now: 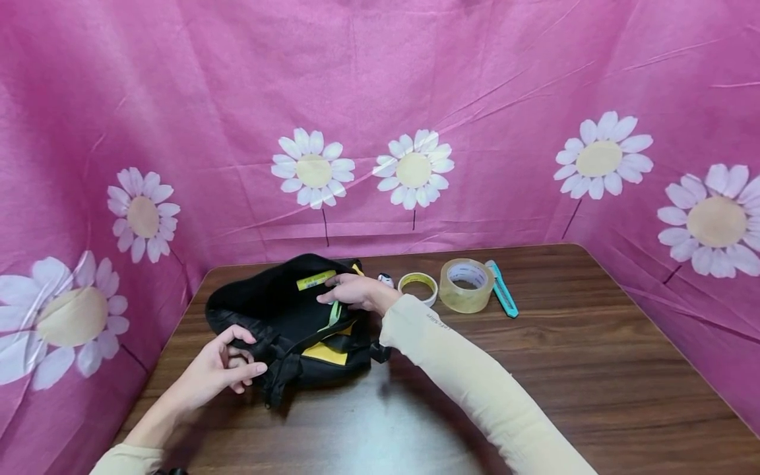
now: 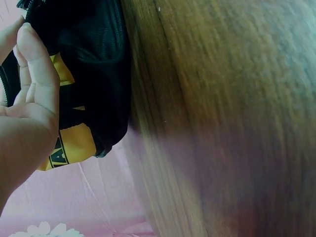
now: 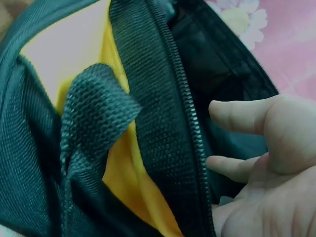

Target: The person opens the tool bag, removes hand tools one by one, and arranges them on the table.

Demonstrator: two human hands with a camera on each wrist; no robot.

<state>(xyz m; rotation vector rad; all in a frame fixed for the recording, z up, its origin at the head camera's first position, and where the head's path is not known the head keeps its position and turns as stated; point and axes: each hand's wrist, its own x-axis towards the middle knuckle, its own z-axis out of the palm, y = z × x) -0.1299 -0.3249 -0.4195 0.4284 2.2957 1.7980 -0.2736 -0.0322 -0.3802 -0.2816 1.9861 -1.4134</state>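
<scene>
A black bag with yellow panels lies on the table, its zipped mouth gaping open. At the near left of the mouth, my left hand pinches the bag's edge between thumb and fingers; the left wrist view shows this hand by the zipper. My right hand reaches into the mouth from the right. In the right wrist view, extended fingers of this hand stand past the zipper, with no object seen in them. A yellow label and a green strip show inside the bag.
Right of the bag stand a narrow tape roll, a wide clear tape roll and a turquoise box cutter. A small white-and-dark item is partly hidden behind the right wrist. A pink flowered cloth surrounds the wooden table.
</scene>
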